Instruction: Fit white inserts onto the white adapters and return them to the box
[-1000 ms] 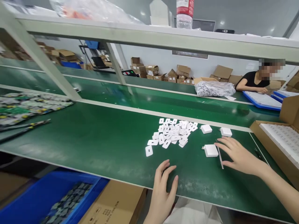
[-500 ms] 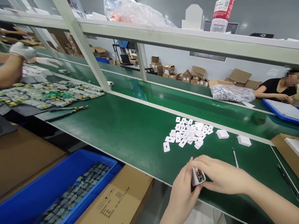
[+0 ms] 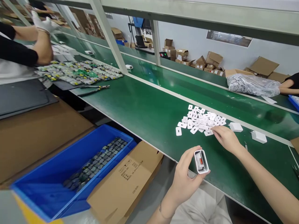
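My left hand (image 3: 188, 174) holds a white charger housing (image 3: 201, 161) upright at the table's front edge, its open end facing me and a circuit part visible inside. My right hand (image 3: 225, 138) reaches to the right front side of a pile of small white plates with slots (image 3: 202, 119), thumb and fingertips pressed together at a plate. Whether a plate is gripped there is too small to tell. Two closed white housings, one nearer (image 3: 236, 127) and one farther right (image 3: 258, 137), lie right of the pile. A thin pen-like tool (image 3: 246, 145) is partly hidden behind my right forearm.
Pliers (image 3: 94, 90) and many circuit boards (image 3: 81, 73) lie on the green table at left, beside a co-worker's gloved hand (image 3: 44, 23). Below the edge stand a blue bin (image 3: 35, 193) with boards and a cardboard box (image 3: 126, 177). A metal post (image 3: 109, 37) rises from the table.
My right hand has left the housing and moved forward to the pile. My left hand keeps the housing, now turned with its opening toward me. The view has shifted down and right.
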`<state>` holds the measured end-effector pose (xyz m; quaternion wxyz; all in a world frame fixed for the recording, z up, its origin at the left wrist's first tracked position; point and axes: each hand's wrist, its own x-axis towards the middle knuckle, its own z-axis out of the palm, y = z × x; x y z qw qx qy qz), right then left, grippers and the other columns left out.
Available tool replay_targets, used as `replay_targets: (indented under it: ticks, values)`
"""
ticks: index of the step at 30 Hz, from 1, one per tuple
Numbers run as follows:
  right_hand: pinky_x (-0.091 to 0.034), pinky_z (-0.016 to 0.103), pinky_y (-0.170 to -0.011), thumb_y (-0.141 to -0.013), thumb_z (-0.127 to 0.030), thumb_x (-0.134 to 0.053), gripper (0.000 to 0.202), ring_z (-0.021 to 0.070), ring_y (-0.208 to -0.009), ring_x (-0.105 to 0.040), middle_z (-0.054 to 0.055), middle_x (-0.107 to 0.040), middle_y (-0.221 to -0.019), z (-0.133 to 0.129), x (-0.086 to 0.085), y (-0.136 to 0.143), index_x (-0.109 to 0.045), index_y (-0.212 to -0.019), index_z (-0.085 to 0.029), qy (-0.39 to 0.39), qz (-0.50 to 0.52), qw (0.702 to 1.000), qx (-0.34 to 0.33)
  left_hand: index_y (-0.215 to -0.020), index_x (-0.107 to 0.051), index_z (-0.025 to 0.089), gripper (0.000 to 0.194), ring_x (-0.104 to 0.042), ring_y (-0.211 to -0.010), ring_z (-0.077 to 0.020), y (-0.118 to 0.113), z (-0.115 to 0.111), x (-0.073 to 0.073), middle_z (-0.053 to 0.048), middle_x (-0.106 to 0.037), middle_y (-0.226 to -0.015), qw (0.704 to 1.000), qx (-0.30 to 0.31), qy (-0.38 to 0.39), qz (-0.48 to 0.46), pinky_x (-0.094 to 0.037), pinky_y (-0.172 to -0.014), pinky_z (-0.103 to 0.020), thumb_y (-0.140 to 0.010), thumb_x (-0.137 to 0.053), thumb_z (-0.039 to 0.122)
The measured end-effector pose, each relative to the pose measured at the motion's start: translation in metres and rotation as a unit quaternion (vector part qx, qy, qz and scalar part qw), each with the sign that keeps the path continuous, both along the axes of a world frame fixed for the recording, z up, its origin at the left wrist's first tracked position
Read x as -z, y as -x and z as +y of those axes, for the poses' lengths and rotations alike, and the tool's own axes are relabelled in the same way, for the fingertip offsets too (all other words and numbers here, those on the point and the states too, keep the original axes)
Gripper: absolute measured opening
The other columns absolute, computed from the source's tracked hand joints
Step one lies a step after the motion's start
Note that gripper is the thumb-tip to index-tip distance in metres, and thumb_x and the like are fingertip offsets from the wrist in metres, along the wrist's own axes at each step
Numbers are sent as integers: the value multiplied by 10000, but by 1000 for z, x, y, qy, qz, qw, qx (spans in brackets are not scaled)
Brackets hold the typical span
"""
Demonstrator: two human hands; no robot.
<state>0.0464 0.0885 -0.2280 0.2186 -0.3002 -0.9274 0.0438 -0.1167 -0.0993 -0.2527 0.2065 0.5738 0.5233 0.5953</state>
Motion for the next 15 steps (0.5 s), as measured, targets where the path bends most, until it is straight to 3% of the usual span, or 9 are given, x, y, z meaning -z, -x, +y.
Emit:
replay_targets:
  ticks: [2,4,7,10,15]
  values:
    - [-573,420,-828,-940,-271,-521,199,258,-935,-686,98,-730,-980,-25,-22,-1,-708,-953,-205,55,110,992,7,-1343,-448,340,584,-608,-1171,-223,-1,0,0,-58,-619,-1266,1000,2,0,0,-526,-981,-347,-824,-703,259]
    - [-584,337,-750,-905,-296,-616,125,209,-857,-689,52,-733,-935,-55,-44,-1,-712,-960,-240,159,226,961,-5,-1369,-438,349,611,-604,-1173,-226,-4,2,0,-66,-597,-1281,1000,6,3,3,-534,-962,-332,-826,-706,273]
    - [-561,267,-698,-880,-228,-662,161,155,-806,-664,7,-730,-900,-93,-64,-2,-726,-1012,-293,264,272,922,-74,-1406,-413,356,665,-606,-1156,-225,-11,3,-1,-73,-576,-1275,1000,29,-2,12,-543,-935,-314,-819,-718,288]
    - [-532,248,-682,-881,-172,-653,227,140,-810,-635,-1,-724,-884,-109,-65,-5,-739,-1028,-321,292,269,911,-114,-1443,-366,364,719,-592,-1173,-222,-19,1,-1,-74,-574,-1289,997,66,-21,29,-533,-953,-315,-822,-715,264]
    - [-521,256,-662,-881,-183,-650,209,142,-763,-633,18,-718,-849,-113,-60,-17,-758,-1014,-302,337,264,898,-100,-1453,-321,383,778,-602,-1172,-215,-27,-4,0,-53,-615,-1286,995,84,-32,35,-525,-982,-338,-803,-734,267]
